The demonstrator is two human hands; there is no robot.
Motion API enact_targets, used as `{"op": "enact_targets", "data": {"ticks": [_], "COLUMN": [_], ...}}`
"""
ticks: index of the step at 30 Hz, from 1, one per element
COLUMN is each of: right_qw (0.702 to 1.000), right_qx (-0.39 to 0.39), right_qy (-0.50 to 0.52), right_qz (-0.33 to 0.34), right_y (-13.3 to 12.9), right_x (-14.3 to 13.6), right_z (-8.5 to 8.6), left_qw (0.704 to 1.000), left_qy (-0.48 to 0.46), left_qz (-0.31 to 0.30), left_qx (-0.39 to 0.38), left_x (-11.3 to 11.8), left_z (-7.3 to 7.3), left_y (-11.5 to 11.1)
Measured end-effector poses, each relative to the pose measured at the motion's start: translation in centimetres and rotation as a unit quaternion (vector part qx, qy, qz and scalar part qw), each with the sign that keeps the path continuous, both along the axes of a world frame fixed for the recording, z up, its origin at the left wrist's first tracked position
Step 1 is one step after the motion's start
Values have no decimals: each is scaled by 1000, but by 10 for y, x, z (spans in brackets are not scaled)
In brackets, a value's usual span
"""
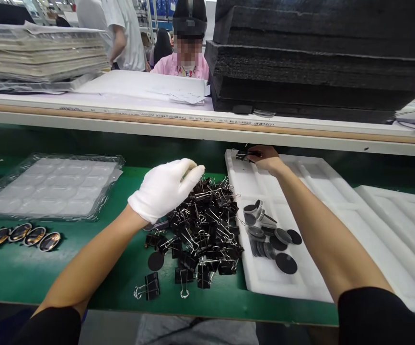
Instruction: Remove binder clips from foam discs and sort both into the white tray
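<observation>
My left hand (166,188), in a white glove, is over the upper left of a heap of black binder clips (207,225). Its thumb and fingers come close together, and whatever lies between them is too small to make out. Bare, my right hand (265,159) pinches a black binder clip (241,155) at the top left corner of a white foam tray (245,172). Round black discs (285,263) lie in that tray below my right forearm. One more dark disc (155,261) rests on the green table beside the heap.
A clear plastic tray (96,206) lies at left, with several oval amber-lensed pieces (34,235) in front. Another foam tray (409,215) is at right. Black foam stacks (301,72) stand on the shelf (121,120). A person in pink (160,66) faces me beyond.
</observation>
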State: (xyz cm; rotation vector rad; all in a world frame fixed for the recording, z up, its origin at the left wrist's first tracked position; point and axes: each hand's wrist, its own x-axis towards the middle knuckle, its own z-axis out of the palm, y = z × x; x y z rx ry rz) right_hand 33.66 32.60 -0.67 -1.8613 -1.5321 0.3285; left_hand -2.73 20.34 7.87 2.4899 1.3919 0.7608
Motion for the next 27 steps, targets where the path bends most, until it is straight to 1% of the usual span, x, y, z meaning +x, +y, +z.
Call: {"op": "enact_targets", "data": {"ticks": [3, 7, 10, 13, 15, 17, 18, 20, 21, 22, 23, 24, 25, 27], "right_qw": [999, 994, 990, 987, 981, 965, 954, 944, 941, 940, 939, 943, 950, 968], "right_qx": [-6, -18, -41, -60, -91, -149, -186, -221, -237, -250, -260, -252, -225, -155], "right_qy": [-40, -88, -118, -141, -171, -215, -236, -233, -217, -173, -126, -91, -72, -35], "right_qz": [19, 57, 69, 54, 14, -6, 9, 70, 102, 152, 188, 198, 206, 192], "right_y": [20, 33, 37, 30, 13, -15, -33, -73, -93, -112, -128, -142, -152, -166], "right_x": [6, 6, 3, -2, -6, -8, -7, -2, 2, 7, 11, 14, 16, 15], "right_z": [-11, -20, -24, -18, -8, 3, 8, 9, 6, 1, -6, -15, -25, -43], "left_qw": [1000, 999, 999, 999, 998, 994, 991, 984, 979, 973, 966, 959, 950, 927], "left_qy": [5, 7, 16, 31, 56, 102, 128, 174, 194, 210, 224, 238, 253, 286], "left_qz": [6, -3, -5, -4, 3, 14, 20, 40, 59, 84, 112, 139, 171, 239], "left_qx": [8, 38, 44, 42, 39, 29, 20, -10, -27, -45, -58, -66, -64, -32], "left_x": [-2, -5, -6, -8, -13, -24, -33, -58, -73, -90, -108, -127, -147, -184], "left_z": [1, 0, -2, -1, 5, 14, 20, 31, 35, 36, 36, 33, 28, 14], "left_y": [2, 7, 10, 11, 10, 8, 7, 2, -2, -6, -12, -18, -25, -43]}}
